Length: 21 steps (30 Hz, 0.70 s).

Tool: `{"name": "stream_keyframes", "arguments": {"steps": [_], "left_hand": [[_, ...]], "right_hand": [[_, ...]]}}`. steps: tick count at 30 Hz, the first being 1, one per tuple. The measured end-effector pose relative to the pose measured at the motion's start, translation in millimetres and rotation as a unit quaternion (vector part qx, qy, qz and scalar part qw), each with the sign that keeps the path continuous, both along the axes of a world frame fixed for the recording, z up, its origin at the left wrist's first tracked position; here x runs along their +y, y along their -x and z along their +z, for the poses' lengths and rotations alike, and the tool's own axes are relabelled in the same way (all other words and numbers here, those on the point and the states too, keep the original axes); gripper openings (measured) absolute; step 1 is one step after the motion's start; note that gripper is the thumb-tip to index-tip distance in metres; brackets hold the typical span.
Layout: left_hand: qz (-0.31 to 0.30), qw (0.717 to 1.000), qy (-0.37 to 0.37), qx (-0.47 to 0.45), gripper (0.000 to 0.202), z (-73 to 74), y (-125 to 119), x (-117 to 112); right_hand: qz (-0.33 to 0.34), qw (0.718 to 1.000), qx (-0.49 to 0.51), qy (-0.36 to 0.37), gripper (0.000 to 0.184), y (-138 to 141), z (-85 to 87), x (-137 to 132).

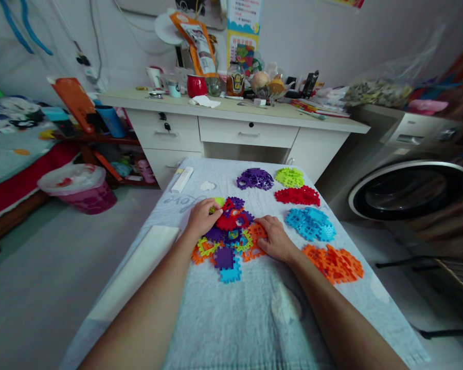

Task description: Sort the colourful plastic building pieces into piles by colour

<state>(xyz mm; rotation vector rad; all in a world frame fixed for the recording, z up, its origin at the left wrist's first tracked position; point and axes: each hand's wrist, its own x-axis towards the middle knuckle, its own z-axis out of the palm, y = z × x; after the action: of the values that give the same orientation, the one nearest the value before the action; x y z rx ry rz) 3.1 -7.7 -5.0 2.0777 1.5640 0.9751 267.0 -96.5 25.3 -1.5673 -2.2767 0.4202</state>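
A mixed heap of interlocking plastic tiles point(224, 258) in purple, red, orange, yellow-green and blue lies on the cloth-covered table between my hands. My left hand point(203, 218) is at the heap's upper left, its fingers curled against a yellow-green tile point(218, 201). Resting at the heap's right edge, my right hand point(274, 237) has thumb and forefinger apart over orange tiles point(255, 240). Single-colour piles stand further right: purple tiles point(254, 178), yellow-green tiles point(289, 177), red tiles point(297, 195), blue tiles point(310, 223) and orange tiles point(335, 263).
A white strip point(139, 267) lies along the table's left side, with a small white box point(182, 180) beyond it. Behind is a cluttered desk point(231, 110). A washing machine point(405, 164) stands right; a pink bin point(81, 190) is on the floor left.
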Motion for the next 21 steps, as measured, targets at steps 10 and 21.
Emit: {"name": "stream_keyframes", "arguments": {"steps": [10, 21], "left_hand": [[-0.015, 1.0, -0.025, -0.002, 0.016, -6.5, 2.4, 1.2], [-0.009, 1.0, -0.025, 0.0, 0.012, -5.2, 1.6, 0.1]], "right_hand": [[-0.007, 0.996, 0.072, -0.046, 0.028, -2.3, -11.2, 6.0], [-0.06, 0.99, 0.125, -0.038, 0.024, -0.2, -13.5, 5.8]]}}
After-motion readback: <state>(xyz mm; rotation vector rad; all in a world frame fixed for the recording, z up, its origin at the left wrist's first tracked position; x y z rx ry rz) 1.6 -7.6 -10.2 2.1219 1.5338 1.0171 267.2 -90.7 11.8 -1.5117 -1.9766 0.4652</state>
